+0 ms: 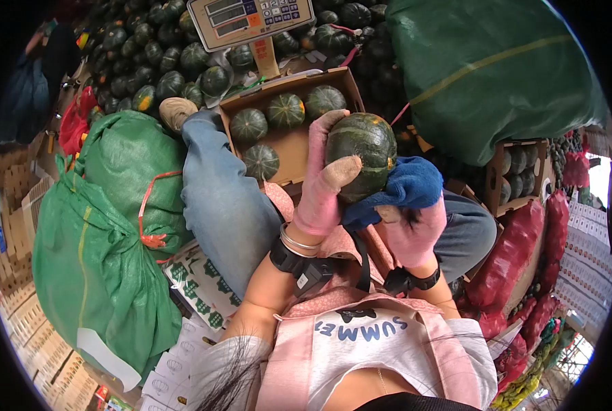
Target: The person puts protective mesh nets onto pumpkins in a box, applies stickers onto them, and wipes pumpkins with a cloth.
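Left hand [319, 195] grips a squash [365, 145], right hand [417, 233] clutching blue cloth [415, 181] against its side.

scale head [251, 19] cut off by top edge, right hand [417, 234] fingers mostly hidden by blue cloth [415, 179]

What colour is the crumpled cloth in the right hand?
The crumpled cloth is blue; head view shows it.

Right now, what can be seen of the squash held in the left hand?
The squash is round, with hard-looking, glossy dark green skin, faint paler streaks and small yellow-orange marks. The pink-gloved left hand holds its left side, thumb across the front; a blue cloth in the right hand appears to touch its lower right side. It is held in midair; no stem is discernible.
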The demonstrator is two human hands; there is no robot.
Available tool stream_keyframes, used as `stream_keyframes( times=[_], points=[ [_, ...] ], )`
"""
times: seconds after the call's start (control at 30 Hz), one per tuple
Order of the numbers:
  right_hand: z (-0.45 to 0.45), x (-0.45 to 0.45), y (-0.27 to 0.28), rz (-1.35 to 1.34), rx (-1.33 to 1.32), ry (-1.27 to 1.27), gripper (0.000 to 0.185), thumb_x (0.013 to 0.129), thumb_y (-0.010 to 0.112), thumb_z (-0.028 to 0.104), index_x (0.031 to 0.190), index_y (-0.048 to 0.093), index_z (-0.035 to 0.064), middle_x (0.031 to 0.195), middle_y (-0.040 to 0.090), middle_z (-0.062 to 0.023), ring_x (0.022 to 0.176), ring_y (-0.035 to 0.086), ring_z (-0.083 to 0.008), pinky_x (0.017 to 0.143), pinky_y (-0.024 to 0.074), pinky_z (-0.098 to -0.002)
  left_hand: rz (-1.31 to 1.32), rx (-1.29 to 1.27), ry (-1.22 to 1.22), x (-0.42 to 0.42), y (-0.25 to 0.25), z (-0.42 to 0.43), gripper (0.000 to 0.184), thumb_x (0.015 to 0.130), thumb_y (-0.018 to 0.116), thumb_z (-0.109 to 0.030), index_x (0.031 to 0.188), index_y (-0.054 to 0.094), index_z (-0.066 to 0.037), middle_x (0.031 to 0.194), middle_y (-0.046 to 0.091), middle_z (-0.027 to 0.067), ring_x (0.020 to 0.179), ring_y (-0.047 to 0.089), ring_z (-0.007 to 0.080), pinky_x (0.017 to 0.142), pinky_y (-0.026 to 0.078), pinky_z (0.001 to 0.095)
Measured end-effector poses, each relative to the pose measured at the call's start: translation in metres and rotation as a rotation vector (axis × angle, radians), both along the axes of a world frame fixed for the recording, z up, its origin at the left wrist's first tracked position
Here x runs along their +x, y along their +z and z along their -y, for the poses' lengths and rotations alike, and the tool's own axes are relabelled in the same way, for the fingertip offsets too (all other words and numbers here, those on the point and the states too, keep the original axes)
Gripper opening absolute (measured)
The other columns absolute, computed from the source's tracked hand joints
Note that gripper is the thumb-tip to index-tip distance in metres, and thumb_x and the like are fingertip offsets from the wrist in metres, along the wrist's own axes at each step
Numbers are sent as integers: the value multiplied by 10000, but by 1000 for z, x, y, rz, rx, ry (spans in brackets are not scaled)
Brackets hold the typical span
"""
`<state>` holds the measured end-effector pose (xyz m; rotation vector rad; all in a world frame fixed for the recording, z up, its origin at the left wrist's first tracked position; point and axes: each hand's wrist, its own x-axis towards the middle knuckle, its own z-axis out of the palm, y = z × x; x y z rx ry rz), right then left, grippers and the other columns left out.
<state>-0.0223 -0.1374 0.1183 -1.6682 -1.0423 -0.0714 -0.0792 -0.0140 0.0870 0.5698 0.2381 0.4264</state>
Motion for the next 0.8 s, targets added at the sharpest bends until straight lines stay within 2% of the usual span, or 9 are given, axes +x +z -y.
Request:
stream_keyframes(
  times=[0.1,0.17,0.27,0.5,0.57,0.6,0.63,0.67,0.8],
  points=[
    [-2,-10,5,-221,-62,-81,278,698,769,83,892,573,48,910,563,-124,835,548,-319,792,446,-403,-13,119,35,-2,-4,-3,652,726,647,-166,1304,360,-76,1186,494,93,1070,510,186,940,437,331],
    [1,-2,6,-140,-116,-48,262,716,771,67,887,576,29,928,560,-100,856,559,-261,796,460,-367,7,160,33,-4,-1,-4,664,723,657,-170,1306,357,-72,1181,495,94,1071,512,185,944,432,331],
    [6,8,15,-787,13,149,219,743,756,9,891,595,5,950,556,-38,838,549,-103,735,481,-237,43,106,-37,-5,-7,-7,679,706,668,-193,1301,367,-70,1176,498,93,1075,511,185,948,425,324],
    [17,24,13,-833,-113,273,214,746,759,24,879,593,0,844,572,-2,804,559,-76,711,497,-234,17,64,-160,-3,-8,-6,659,697,671,-215,1277,400,-58,1157,507,82,1050,512,173,941,414,303],
    [13,15,25,-786,-180,151,261,714,782,34,908,611,5,855,586,-2,791,562,-78,697,489,-238,7,14,-185,-4,-5,-5,649,701,668,-206,1274,402,-58,1148,511,81,1043,513,170,938,414,301],
    [7,13,29,-791,-181,150,261,714,782,34,908,611,5,855,586,-2,791,562,-78,697,489,-238,-61,137,-162,-4,-2,-4,632,708,659,-191,1271,405,-58,1143,515,80,1041,513,168,936,415,300],
    [-1,10,33,-523,-260,130,292,693,790,32,930,620,7,858,592,-3,783,564,-76,696,489,-238,-126,262,-141,-4,0,-3,615,714,650,-176,1267,408,-57,1138,519,79,1039,514,167,935,416,299],
    [-4,8,35,-252,-335,107,326,673,798,29,951,629,9,860,598,-5,775,567,-74,696,489,-238,-55,171,-148,-3,-4,2,592,724,637,-146,1265,414,-59,1148,516,76,1044,514,167,932,418,299],
    [5,11,26,-602,-229,155,340,665,791,19,968,637,5,906,624,-21,790,577,-69,699,495,-234,7,33,-168,-4,-10,2,584,727,621,-165,1264,415,-63,1163,512,82,1053,514,171,939,417,304]
  ],
)
